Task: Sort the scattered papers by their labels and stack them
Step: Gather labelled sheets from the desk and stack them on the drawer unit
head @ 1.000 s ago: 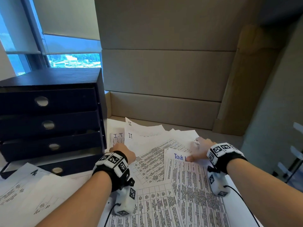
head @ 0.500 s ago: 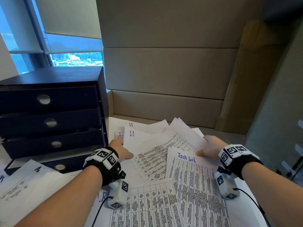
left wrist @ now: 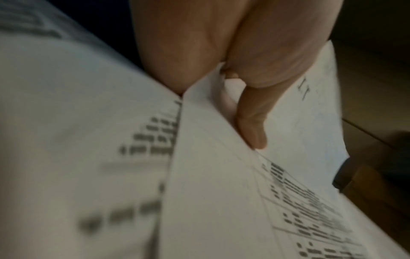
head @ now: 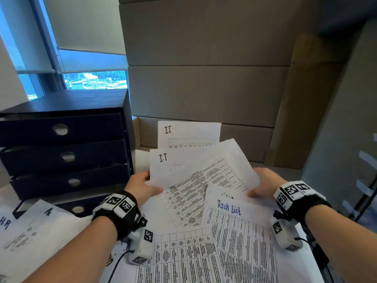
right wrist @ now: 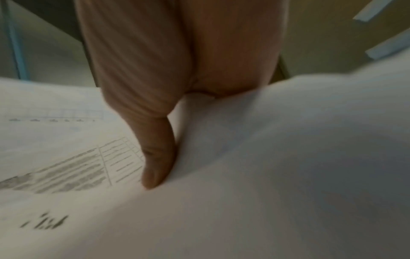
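Observation:
A fan of white printed sheets is raised off the table between both hands; two of them are marked "I.T" at the top. My left hand grips the bundle's left edge, with its thumb on top of the paper. My right hand grips the right edge, and its thumb presses on the top sheet. A sheet headed "Task List" lies on the table below the bundle, over other printed tables.
A dark blue drawer unit with round finger holes stands at the left. Loose sheets marked "A" and "H.R" lie in front of it. Cardboard panels wall the back and right. The table's right edge drops off.
Both hands have gathered the I.T sheets from flat on the table and lifted them up toward me, tilting the bundle upright. The Task List sheet stayed on the table.

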